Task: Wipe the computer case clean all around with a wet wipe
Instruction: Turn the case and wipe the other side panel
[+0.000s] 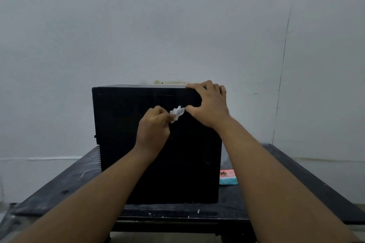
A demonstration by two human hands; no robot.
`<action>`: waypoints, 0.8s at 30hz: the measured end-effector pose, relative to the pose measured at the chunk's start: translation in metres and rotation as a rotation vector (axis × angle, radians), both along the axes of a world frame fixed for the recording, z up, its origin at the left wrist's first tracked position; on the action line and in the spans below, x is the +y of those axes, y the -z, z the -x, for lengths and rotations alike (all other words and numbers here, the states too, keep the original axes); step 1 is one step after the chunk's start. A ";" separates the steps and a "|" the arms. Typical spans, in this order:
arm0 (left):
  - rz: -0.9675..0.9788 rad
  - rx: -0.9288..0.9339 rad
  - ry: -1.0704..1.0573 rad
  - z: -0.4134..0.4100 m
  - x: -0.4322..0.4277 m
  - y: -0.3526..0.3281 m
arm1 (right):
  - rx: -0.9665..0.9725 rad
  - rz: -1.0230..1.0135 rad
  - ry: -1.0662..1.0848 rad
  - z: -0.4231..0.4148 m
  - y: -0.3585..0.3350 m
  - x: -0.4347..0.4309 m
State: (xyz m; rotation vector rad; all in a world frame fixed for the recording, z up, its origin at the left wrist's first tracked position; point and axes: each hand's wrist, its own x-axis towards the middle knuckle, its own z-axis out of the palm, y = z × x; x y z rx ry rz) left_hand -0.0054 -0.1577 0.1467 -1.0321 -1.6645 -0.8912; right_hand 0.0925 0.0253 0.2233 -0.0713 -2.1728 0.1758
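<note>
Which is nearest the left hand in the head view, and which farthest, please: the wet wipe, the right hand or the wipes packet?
1. The wet wipe, pinched in the left hand.
2. The right hand, just to the right, gripping the computer case at its top corner.
3. The wipes packet, lower right, on the table beside the case.

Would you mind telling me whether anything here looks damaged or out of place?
The computer case stands square; the table carries white smears, and a brownish stain marks the wall just above the case.
</note>
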 end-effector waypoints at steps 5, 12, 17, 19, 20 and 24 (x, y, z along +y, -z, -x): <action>-0.298 -0.272 0.160 -0.022 0.014 -0.037 | 0.332 0.224 -0.233 -0.003 -0.002 -0.006; -0.148 -0.220 0.273 -0.020 0.011 -0.028 | 0.279 -0.006 -0.143 0.018 0.018 -0.025; 0.007 0.004 -0.049 0.006 -0.013 -0.043 | 0.398 -0.046 -0.049 0.032 0.013 -0.027; 0.132 -0.040 -0.131 0.016 -0.021 -0.060 | 0.450 -0.021 -0.016 0.035 0.001 -0.028; 0.215 -0.067 -0.160 0.018 -0.022 -0.064 | 0.474 0.014 0.000 0.036 -0.004 -0.029; 0.338 -0.050 -0.277 0.022 -0.018 -0.061 | 0.508 0.085 0.004 0.040 0.020 -0.028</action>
